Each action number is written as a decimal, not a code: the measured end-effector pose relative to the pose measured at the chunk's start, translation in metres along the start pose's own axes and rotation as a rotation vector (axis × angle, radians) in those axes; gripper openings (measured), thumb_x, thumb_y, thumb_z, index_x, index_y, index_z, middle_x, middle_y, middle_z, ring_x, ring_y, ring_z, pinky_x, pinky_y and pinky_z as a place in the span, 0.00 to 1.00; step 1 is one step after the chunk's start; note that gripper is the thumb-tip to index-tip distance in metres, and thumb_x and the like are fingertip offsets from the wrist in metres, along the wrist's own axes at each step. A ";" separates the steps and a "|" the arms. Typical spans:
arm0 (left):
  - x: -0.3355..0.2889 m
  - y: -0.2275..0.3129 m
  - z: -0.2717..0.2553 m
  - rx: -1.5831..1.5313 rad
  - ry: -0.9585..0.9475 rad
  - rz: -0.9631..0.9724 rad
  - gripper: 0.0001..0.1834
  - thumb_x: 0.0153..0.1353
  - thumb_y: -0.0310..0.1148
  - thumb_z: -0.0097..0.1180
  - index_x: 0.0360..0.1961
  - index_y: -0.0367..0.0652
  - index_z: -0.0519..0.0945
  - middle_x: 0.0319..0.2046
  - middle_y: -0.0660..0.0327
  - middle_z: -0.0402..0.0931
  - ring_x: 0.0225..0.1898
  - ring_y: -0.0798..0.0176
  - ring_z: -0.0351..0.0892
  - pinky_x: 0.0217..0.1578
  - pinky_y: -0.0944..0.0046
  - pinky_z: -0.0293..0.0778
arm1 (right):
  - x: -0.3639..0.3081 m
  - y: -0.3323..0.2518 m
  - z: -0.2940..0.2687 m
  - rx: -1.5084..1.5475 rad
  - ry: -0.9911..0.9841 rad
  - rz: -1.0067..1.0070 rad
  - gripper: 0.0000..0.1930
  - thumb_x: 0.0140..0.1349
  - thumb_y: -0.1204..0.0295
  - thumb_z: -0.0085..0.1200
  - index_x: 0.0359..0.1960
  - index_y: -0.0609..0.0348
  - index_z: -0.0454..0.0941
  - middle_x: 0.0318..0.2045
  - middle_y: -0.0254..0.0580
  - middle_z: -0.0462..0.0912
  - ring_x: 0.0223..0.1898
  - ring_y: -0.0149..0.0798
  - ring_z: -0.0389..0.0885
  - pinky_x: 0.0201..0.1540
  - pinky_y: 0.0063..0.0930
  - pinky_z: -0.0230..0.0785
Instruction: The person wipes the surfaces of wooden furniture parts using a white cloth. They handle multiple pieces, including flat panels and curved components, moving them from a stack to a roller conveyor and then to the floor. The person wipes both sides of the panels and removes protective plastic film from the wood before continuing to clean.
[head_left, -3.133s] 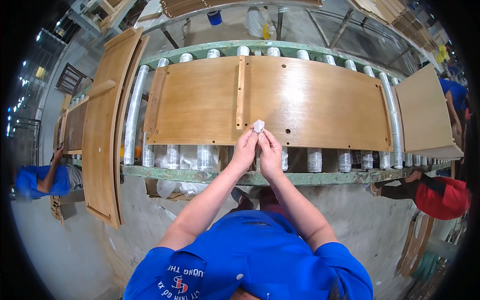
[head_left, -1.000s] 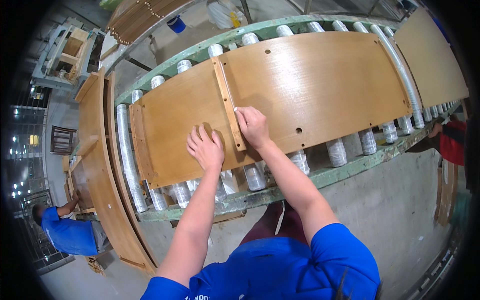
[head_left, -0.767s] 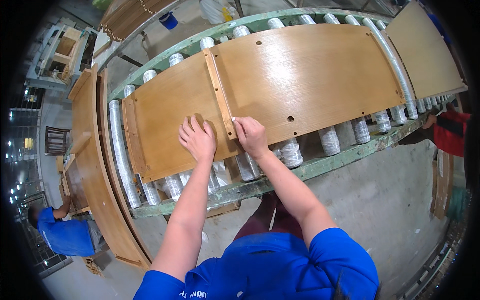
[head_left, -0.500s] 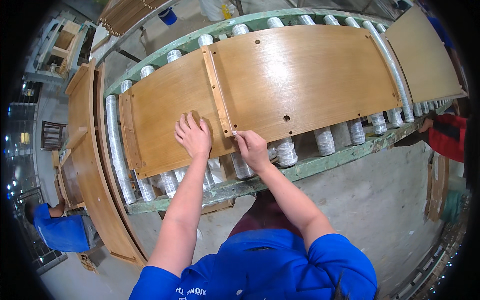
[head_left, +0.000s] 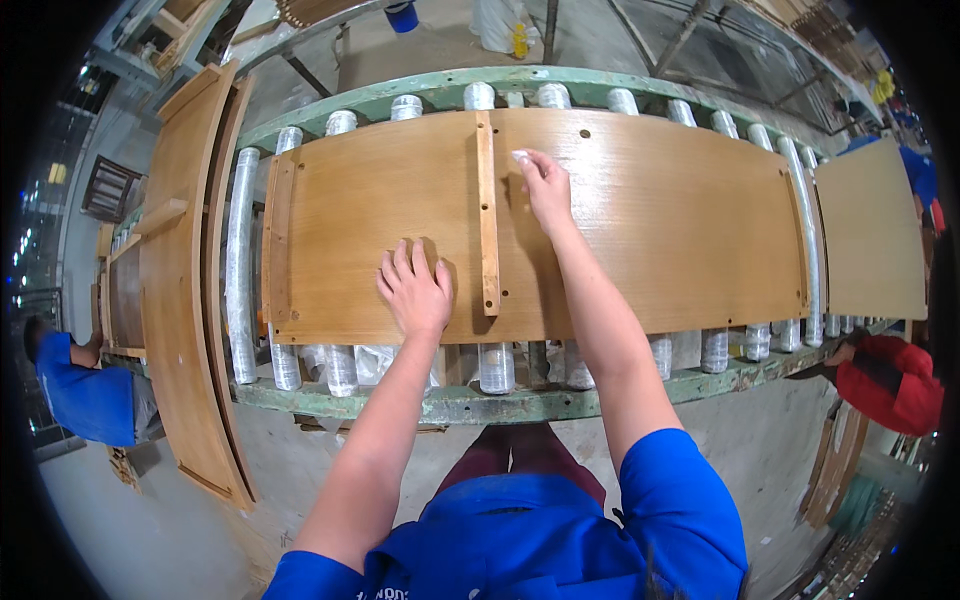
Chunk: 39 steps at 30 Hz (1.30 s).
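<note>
Two hands are laid on the wooden panel (head_left: 640, 220) upon the roller conveyor (head_left: 420, 400): left hand (head_left: 415, 290) flat and open, right hand (head_left: 545, 185) pinching a small white piece beside the centre batten (head_left: 487, 215), work apparently unfinished.

Blue short-sleeved shirt (white print in front), maroon trousers, bare forearms.

Most of the wooden panel (head_left: 650, 230) is bare on its right half, easy sliding there. The raised strip (head_left: 487, 215) down the middle blocks sideways passes. End strips (head_left: 280, 250) fence the left edge; stacked boards (head_left: 185, 270) crowd further left.
</note>
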<state>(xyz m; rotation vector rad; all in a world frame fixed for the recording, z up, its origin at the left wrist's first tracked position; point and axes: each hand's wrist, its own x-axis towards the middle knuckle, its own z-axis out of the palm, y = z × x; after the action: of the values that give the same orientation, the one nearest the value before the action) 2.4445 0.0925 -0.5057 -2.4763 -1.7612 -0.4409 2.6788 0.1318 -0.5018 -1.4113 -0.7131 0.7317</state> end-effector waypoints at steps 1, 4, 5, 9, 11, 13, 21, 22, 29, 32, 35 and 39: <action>0.002 0.005 0.000 -0.011 -0.001 0.007 0.25 0.61 0.43 0.47 0.57 0.44 0.68 0.58 0.52 0.62 0.61 0.45 0.56 0.62 0.44 0.49 | 0.019 0.006 -0.001 -0.094 0.051 -0.082 0.14 0.62 0.68 0.52 0.43 0.66 0.78 0.29 0.39 0.80 0.29 0.32 0.76 0.33 0.25 0.68; 0.001 0.004 -0.002 -0.020 -0.013 -0.003 0.25 0.61 0.43 0.47 0.58 0.44 0.68 0.59 0.52 0.62 0.62 0.45 0.55 0.62 0.44 0.48 | 0.052 0.008 0.010 -0.399 0.083 -0.279 0.12 0.60 0.68 0.53 0.39 0.66 0.80 0.32 0.50 0.82 0.35 0.45 0.80 0.40 0.35 0.70; 0.001 0.002 -0.002 -0.021 -0.020 -0.012 0.25 0.61 0.43 0.47 0.58 0.44 0.68 0.59 0.52 0.61 0.62 0.45 0.55 0.62 0.44 0.48 | 0.058 0.008 0.014 -0.507 0.079 -0.337 0.12 0.60 0.69 0.53 0.38 0.66 0.80 0.34 0.53 0.81 0.37 0.49 0.80 0.43 0.38 0.70; 0.001 0.000 -0.003 -0.039 -0.053 -0.035 0.25 0.61 0.43 0.46 0.58 0.45 0.67 0.60 0.53 0.60 0.63 0.46 0.53 0.63 0.43 0.46 | 0.072 0.006 0.023 -0.689 0.025 -0.350 0.10 0.59 0.69 0.53 0.34 0.64 0.81 0.34 0.55 0.80 0.39 0.54 0.78 0.45 0.41 0.69; 0.002 -0.001 -0.003 -0.040 -0.068 -0.045 0.26 0.61 0.43 0.46 0.58 0.45 0.67 0.60 0.53 0.59 0.63 0.46 0.52 0.63 0.42 0.46 | 0.073 0.004 0.027 -0.766 -0.003 -0.328 0.10 0.59 0.68 0.53 0.33 0.64 0.80 0.34 0.55 0.80 0.39 0.54 0.78 0.45 0.42 0.69; 0.003 -0.001 -0.003 -0.039 -0.084 -0.048 0.26 0.61 0.44 0.46 0.59 0.45 0.66 0.61 0.53 0.59 0.63 0.46 0.52 0.63 0.42 0.45 | 0.075 0.003 0.027 -0.811 -0.009 -0.323 0.10 0.59 0.68 0.53 0.33 0.63 0.81 0.33 0.55 0.80 0.38 0.55 0.78 0.44 0.43 0.69; 0.003 -0.001 -0.004 -0.059 -0.069 -0.043 0.26 0.61 0.44 0.47 0.59 0.45 0.66 0.60 0.52 0.60 0.63 0.45 0.52 0.63 0.43 0.46 | 0.077 0.004 0.029 -0.889 -0.013 -0.290 0.09 0.60 0.69 0.52 0.32 0.63 0.79 0.34 0.54 0.80 0.38 0.55 0.77 0.44 0.44 0.69; 0.003 0.000 -0.004 -0.064 -0.061 -0.038 0.26 0.61 0.44 0.47 0.58 0.44 0.66 0.60 0.52 0.60 0.63 0.45 0.52 0.63 0.43 0.46 | 0.076 0.004 0.028 -0.880 -0.013 -0.319 0.09 0.60 0.69 0.52 0.32 0.63 0.79 0.33 0.54 0.79 0.38 0.55 0.77 0.44 0.45 0.69; 0.002 0.001 -0.003 -0.059 0.002 -0.016 0.25 0.60 0.42 0.49 0.56 0.44 0.68 0.59 0.53 0.62 0.61 0.46 0.56 0.61 0.44 0.50 | 0.059 0.007 0.018 -0.834 -0.028 -0.390 0.09 0.59 0.70 0.52 0.29 0.63 0.78 0.31 0.55 0.79 0.36 0.56 0.77 0.41 0.45 0.69; 0.001 -0.002 -0.002 -0.059 0.011 -0.022 0.24 0.59 0.42 0.49 0.56 0.44 0.69 0.58 0.52 0.63 0.61 0.45 0.55 0.61 0.42 0.49 | 0.037 0.005 0.017 -0.795 -0.072 -0.403 0.08 0.59 0.71 0.53 0.29 0.63 0.78 0.30 0.55 0.79 0.35 0.56 0.77 0.40 0.44 0.69; 0.001 -0.003 -0.001 -0.080 0.015 -0.026 0.25 0.59 0.43 0.49 0.56 0.44 0.69 0.58 0.52 0.63 0.61 0.44 0.55 0.61 0.40 0.49 | 0.015 0.004 0.011 -0.786 -0.106 -0.407 0.07 0.59 0.72 0.53 0.29 0.63 0.78 0.30 0.54 0.79 0.35 0.56 0.77 0.40 0.44 0.70; 0.001 0.001 -0.001 -0.063 0.007 -0.018 0.24 0.61 0.43 0.47 0.57 0.44 0.68 0.59 0.53 0.63 0.61 0.45 0.56 0.61 0.43 0.49 | -0.017 0.005 -0.004 -0.787 -0.144 -0.417 0.06 0.59 0.73 0.53 0.29 0.63 0.79 0.30 0.53 0.79 0.34 0.55 0.77 0.39 0.43 0.70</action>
<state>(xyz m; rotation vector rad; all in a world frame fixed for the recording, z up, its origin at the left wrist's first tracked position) 2.4458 0.0925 -0.5044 -2.4992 -1.7961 -0.5139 2.6717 0.1156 -0.5070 -1.8254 -1.4597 0.2127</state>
